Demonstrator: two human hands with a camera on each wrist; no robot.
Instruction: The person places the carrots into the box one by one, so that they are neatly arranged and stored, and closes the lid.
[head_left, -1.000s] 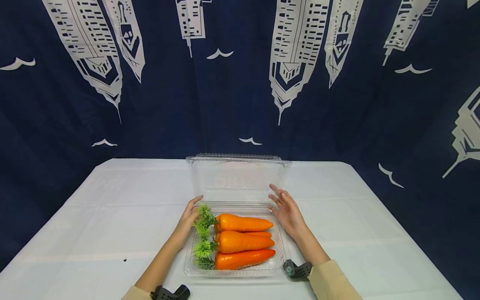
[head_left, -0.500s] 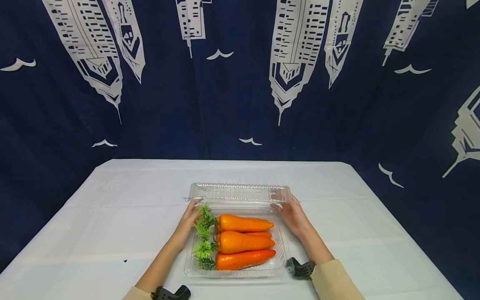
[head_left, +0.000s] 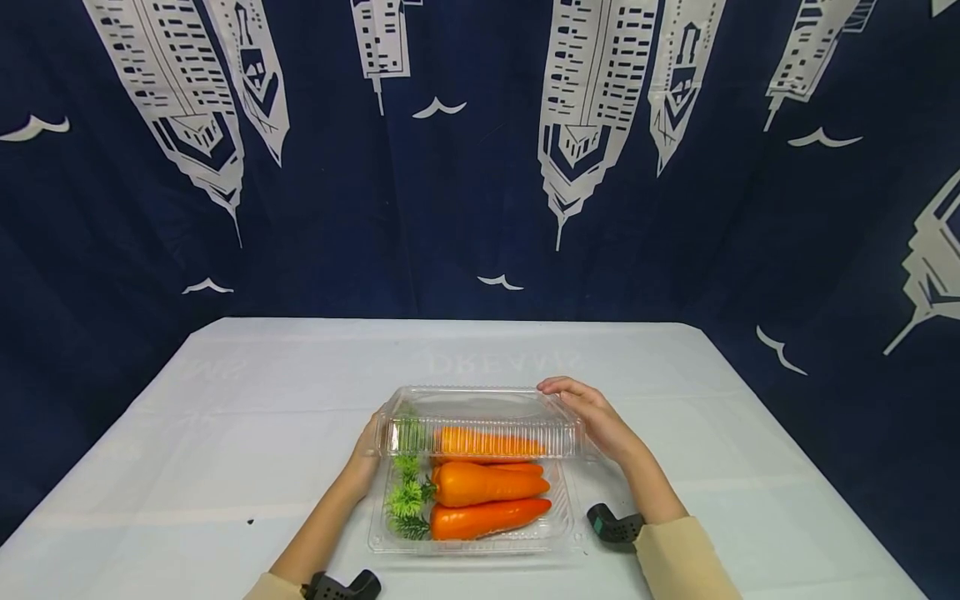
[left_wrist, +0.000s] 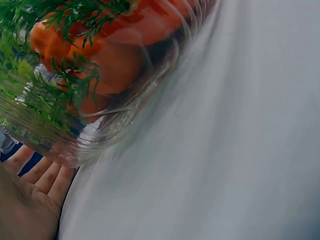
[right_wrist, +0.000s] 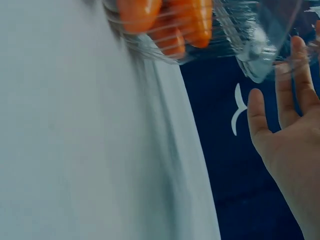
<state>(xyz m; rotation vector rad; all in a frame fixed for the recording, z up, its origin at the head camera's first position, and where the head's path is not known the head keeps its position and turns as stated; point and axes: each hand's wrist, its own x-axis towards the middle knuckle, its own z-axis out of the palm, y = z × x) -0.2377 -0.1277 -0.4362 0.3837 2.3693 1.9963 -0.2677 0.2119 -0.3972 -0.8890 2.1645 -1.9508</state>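
Observation:
A clear plastic clamshell box holds several orange carrots with green leafy tops at the left. Its hinged lid stands partly lowered, tilted over the rear carrots. My left hand lies against the box's left rear side, part of it behind the clear plastic; in the left wrist view its fingers extend along the wall. My right hand reaches the lid's right rear corner from outside, fingers stretched over the top edge. In the right wrist view its fingers are spread and fairly straight.
A white cloth-covered table extends around the box, with a small dark speck at left. Behind it hangs a navy curtain with white building prints. Black wrist devices sit close to the box's front corners.
The lid has swung forward and down from standing upright to over the rear carrots. My right hand has moved from the hinge area to the lid's outer right rear corner. The left hand barely moved.

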